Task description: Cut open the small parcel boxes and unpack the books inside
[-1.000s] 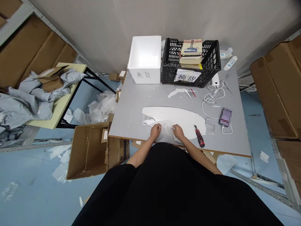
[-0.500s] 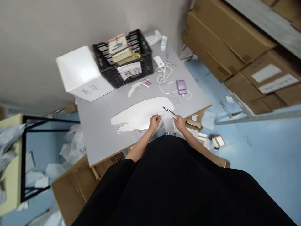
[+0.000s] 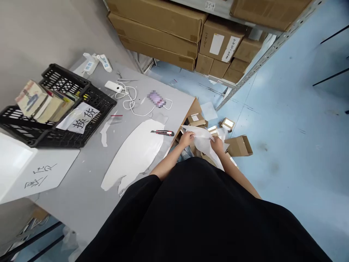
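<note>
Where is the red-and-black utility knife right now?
In the head view, the utility knife lies near the centre, on the right side of the table, blade over the white sheet, just left of the left hand.

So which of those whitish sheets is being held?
The translucent sheet between the left hand and right hand; the large white sheet lies on the table and another sheet on the floor.

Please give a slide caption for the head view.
Left hand and right hand hold a translucent sheet beside the table.
</note>
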Demonstrator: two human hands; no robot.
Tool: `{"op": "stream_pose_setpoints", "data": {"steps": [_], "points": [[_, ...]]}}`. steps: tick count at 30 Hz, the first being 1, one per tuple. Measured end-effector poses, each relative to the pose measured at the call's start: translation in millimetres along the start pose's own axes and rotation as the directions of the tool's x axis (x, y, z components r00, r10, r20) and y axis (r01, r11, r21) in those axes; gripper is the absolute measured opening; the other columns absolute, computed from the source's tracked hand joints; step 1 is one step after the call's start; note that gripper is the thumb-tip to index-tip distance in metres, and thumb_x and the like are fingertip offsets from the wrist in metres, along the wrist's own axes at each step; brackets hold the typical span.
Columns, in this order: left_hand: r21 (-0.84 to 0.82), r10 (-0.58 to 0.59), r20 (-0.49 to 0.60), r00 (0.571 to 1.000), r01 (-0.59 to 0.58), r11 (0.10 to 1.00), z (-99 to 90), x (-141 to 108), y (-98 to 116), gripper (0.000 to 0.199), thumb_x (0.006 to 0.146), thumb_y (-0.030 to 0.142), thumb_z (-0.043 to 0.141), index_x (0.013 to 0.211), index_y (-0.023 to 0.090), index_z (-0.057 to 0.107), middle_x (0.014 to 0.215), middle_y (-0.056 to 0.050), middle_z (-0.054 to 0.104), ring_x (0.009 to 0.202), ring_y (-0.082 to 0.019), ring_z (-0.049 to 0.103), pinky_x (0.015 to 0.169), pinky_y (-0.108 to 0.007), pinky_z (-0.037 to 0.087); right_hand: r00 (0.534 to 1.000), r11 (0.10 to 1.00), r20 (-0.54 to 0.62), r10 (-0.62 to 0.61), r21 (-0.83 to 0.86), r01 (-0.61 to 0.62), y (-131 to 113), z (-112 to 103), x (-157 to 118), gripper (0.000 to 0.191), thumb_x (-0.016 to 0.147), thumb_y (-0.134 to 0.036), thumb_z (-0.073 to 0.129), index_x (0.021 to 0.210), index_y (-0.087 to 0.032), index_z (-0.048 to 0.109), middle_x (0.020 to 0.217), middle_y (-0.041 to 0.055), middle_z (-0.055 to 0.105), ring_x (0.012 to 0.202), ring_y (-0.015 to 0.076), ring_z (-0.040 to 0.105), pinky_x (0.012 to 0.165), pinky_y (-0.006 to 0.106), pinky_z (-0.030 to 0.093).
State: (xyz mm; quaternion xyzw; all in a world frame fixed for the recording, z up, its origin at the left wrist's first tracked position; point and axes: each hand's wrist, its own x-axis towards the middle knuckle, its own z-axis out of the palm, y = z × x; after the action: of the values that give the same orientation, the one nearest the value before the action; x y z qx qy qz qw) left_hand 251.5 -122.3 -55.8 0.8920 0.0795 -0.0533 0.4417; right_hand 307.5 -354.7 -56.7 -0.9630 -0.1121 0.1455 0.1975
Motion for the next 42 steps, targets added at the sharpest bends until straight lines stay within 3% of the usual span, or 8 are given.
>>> {"op": "stream_pose_setpoints", "data": {"steps": [7, 15, 20, 23, 27, 32, 35, 42], "points": [[0.039, -0.028, -0.035, 0.999, 0.029, 0.999, 1.1, -16, -10, 0.026, 0.09, 0.016, 0.056, 0.109, 0.02, 0.073, 0.115, -0.008, 0.07, 0.11, -0.022, 0.065, 0.103, -0.037, 0.05, 0.988, 0.988, 0.052, 0.143, -0.065, -0.139, 12, -5, -9, 0.056, 0.087, -0.048, 0.061, 0.134, -0.018, 0.061, 0.13, 0.0182, 0.061, 0.123, 0.0356, 0.056, 0.098, 0.046, 0.047], [0.046, -0.218, -0.213, 0.952, 0.233, 0.971, -26.7, -59, -26, 0.03, 0.093, 0.019, 0.051, 0.115, 0.022, 0.072, 0.115, -0.008, 0.07, 0.109, -0.023, 0.065, 0.1, -0.037, 0.053, 0.975, 0.978, 0.144, -0.169, -0.1, 0.184, -42, 14, 21, 0.047, 0.093, -0.044, 0.053, 0.132, -0.018, 0.062, 0.129, 0.0165, 0.063, 0.122, 0.0315, 0.057, 0.099, 0.042, 0.046], [-0.049, -0.393, -0.406, 0.825, 0.409, 0.911, -50.1, -109, -48, 0.034, 0.091, 0.017, 0.05, 0.119, 0.019, 0.069, 0.114, -0.009, 0.069, 0.11, -0.023, 0.065, 0.101, -0.038, 0.051, 0.86, 0.876, 0.268, -0.433, -0.1, 0.472, -103, 34, 42, 0.045, 0.093, -0.042, 0.052, 0.13, -0.018, 0.062, 0.129, 0.0154, 0.064, 0.119, 0.0304, 0.059, 0.098, 0.04, 0.046], [-0.186, -0.536, -0.548, 0.642, 0.531, 0.827, -59.2, -170, -67, 0.034, 0.092, 0.018, 0.05, 0.121, 0.018, 0.068, 0.112, -0.01, 0.068, 0.106, -0.022, 0.066, 0.1, -0.038, 0.052, 0.708, 0.746, 0.352, -0.612, -0.039, 0.665, -152, 58, 40, 0.046, 0.094, -0.043, 0.05, 0.13, -0.017, 0.062, 0.127, 0.0145, 0.064, 0.115, 0.0291, 0.06, 0.096, 0.039, 0.047], [-0.41, -0.67, -0.695, 0.259, 0.623, 0.666, -51.1, -280, -84, 0.034, 0.091, 0.017, 0.051, 0.12, 0.016, 0.068, 0.111, -0.011, 0.068, 0.101, -0.022, 0.066, 0.099, -0.038, 0.052, 0.443, 0.527, 0.452, -0.774, 0.072, 0.847, -225, 98, 7, 0.045, 0.093, -0.042, 0.05, 0.128, -0.018, 0.062, 0.121, 0.0137, 0.065, 0.107, 0.0268, 0.063, 0.091, 0.038, 0.05], [-0.607, -0.662, -0.731, -0.166, 0.601, 0.52, -15.8, -413, -74, 0.032, 0.091, 0.02, 0.052, 0.119, 0.018, 0.068, 0.111, -0.01, 0.069, 0.101, -0.021, 0.066, 0.101, -0.036, 0.05, 0.091, 0.234, 0.543, -0.835, 0.2, 0.952, -304, 145, -84, 0.043, 0.092, -0.042, 0.05, 0.127, -0.019, 0.062, 0.119, 0.0118, 0.065, 0.1, 0.0236, 0.065, 0.086, 0.036, 0.051], [-0.692, -0.635, -0.691, -0.346, 0.571, 0.442, 10.9, -474, -57, 0.03, 0.092, 0.021, 0.053, 0.117, 0.02, 0.069, 0.112, -0.009, 0.069, 0.103, -0.022, 0.066, 0.099, -0.035, 0.05, -0.089, 0.081, 0.56, -0.823, 0.272, 0.959, -335, 169, -157, 0.042, 0.092, -0.041, 0.051, 0.127, -0.02, 0.062, 0.122, 0.0115, 0.065, 0.101, 0.0235, 0.065, 0.087, 0.036, 0.051], [-0.874, -0.591, -0.484, -0.645, 0.393, 0.287, 96.5, -567, -12, 0.028, 0.092, 0.019, 0.054, 0.115, 0.02, 0.069, 0.112, -0.008, 0.069, 0.101, -0.019, 0.067, 0.098, -0.032, 0.051, -0.439, -0.174, 0.573, -0.691, 0.458, 0.872, -352, 211, -313, 0.042, 0.091, -0.039, 0.052, 0.126, -0.019, 0.063, 0.119, 0.012, 0.067, 0.099, 0.0236, 0.066, 0.087, 0.036, 0.051]]}}
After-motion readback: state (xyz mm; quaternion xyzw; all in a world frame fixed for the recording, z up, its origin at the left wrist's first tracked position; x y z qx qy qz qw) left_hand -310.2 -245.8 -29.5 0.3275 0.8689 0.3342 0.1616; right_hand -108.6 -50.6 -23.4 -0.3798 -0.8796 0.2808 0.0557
